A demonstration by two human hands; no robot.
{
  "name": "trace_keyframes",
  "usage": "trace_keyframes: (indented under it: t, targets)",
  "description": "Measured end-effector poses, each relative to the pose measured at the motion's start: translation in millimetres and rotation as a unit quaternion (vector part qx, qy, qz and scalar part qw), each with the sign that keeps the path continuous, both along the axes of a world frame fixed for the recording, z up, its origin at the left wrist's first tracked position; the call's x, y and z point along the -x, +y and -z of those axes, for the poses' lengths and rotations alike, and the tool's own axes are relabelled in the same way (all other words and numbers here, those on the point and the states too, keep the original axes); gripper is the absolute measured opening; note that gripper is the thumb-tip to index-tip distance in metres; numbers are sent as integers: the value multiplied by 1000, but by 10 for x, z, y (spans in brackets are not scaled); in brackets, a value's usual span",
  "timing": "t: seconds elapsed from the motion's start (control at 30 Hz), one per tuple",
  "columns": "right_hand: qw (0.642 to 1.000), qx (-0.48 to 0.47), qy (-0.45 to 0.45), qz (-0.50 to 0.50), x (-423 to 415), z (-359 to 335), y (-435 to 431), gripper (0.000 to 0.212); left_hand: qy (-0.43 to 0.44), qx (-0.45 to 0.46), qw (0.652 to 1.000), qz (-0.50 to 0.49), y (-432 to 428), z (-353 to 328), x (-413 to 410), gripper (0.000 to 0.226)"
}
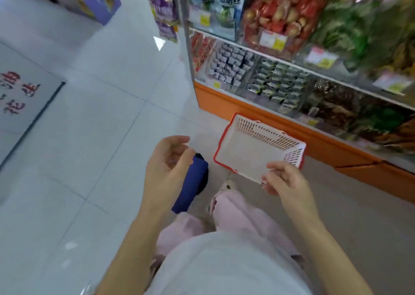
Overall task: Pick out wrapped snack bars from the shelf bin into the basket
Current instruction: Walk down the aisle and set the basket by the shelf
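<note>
Standing over empty basket (244, 152) on floor by shelf base. Lilac snack bar bin (231, 64) sits ahead, past basket. Right hand (285, 182) looks nearer than left hand (166, 162). Both hands' fingers loosely curled, holding nothing.

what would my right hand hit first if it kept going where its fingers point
Probably the dark blue folded thing by the left hand; the basket looks lower, on the floor. Depth is unclear.
</note>
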State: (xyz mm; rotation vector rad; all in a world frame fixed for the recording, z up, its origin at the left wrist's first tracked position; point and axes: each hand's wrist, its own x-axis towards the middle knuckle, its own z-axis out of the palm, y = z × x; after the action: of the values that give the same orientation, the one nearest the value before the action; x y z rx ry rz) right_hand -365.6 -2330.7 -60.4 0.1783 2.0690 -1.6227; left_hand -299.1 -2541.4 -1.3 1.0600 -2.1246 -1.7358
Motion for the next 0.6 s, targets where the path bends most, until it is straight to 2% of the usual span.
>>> trace_keyframes:
  t: [0.17,0.33,0.47,0.6]
  targets:
    - [998,-9,46,-42,745,81,-331,19,-8,6,998,55,-244,165,584,23]
    - [996,-15,84,-25,1332,316,-548,11,-30,30,989,141,-553,502,1202,21]
    - [996,-28,80,-20,1708,793,-756,9,-37,49,979,197,-851,994,1795,19]
    - [994,-58,89,-37,2195,1545,-1131,10,-22,87,961,261,-1176,1771,2460,21]
